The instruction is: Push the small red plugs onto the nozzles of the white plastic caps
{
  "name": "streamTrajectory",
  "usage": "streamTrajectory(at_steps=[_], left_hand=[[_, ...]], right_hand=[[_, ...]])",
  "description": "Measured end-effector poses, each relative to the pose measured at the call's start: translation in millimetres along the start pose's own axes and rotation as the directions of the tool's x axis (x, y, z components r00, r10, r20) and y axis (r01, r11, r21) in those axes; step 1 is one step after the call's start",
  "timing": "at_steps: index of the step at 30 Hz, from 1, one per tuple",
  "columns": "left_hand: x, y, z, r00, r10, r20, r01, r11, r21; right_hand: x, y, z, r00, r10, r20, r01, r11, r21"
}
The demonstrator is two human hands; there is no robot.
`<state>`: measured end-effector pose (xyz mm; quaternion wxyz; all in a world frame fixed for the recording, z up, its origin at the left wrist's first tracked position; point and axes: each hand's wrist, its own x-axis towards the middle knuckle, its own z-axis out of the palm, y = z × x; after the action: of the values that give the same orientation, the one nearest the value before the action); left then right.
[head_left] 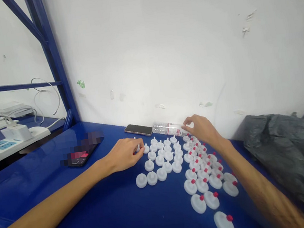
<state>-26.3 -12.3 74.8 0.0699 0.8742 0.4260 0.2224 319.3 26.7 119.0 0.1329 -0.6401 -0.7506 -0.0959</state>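
Observation:
My left hand [126, 153] is closed at the left edge of a group of white nozzle caps, thumb and fingertips around a white cap [138, 147] that they partly hide. White caps with bare spouts [159, 160] stand loosely spread in the middle of the table. To their right, more white caps carry small red tips [202, 185] on their spouts. My right hand [201, 127] reaches over the far end of the red-tipped group, its thumb and fingers pinched together beside a clear plastic bottle [161, 127]. What that pinch holds is too small to make out.
A phone [138, 129] lies by the wall, left of the bottle. Another dark phone [81, 155], partly blurred out, is on the left. A black plastic bag [288, 148] lies at the right. A power strip [13, 143] and cables sit beyond the blue frame post [55, 59].

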Motion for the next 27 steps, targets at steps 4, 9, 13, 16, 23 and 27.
streamTrajectory(at_steps=[4, 9, 13, 16, 23, 27], left_hand=[[-0.8, -1.2, 8.1, 0.988, 0.036, 0.151, -0.052, 0.993, 0.107], [0.4, -2.1, 7.3, 0.972, 0.012, 0.236, -0.063, 0.976, 0.207], [1.0, -1.4, 5.5, 0.966, -0.008, 0.257, -0.058, 0.966, 0.25], [0.7, -1.3, 5.8, 0.967, -0.014, 0.254, -0.054, 0.964, 0.261], [0.4, -5.6, 8.1, 0.975, -0.017, 0.22, -0.041, 0.966, 0.255], [0.8, -7.6, 7.6, 0.978, -0.026, 0.207, -0.029, 0.966, 0.257]], right_hand=[[-1.6, 1.1, 7.7, 0.985, -0.009, 0.17, 0.0, 0.999, 0.052], [-2.3, -2.8, 14.6, 0.958, -0.017, 0.286, -0.004, 0.997, 0.073], [-1.5, -1.9, 13.3, 0.948, 0.007, 0.317, -0.024, 0.998, 0.05], [-1.7, -2.4, 10.0, 0.945, 0.021, 0.325, -0.034, 0.999, 0.032], [-1.0, 3.3, 1.5, 0.956, 0.099, 0.275, -0.089, 0.995, -0.048], [-0.5, 15.8, -2.8, 0.935, 0.208, 0.286, -0.182, 0.977, -0.115]])
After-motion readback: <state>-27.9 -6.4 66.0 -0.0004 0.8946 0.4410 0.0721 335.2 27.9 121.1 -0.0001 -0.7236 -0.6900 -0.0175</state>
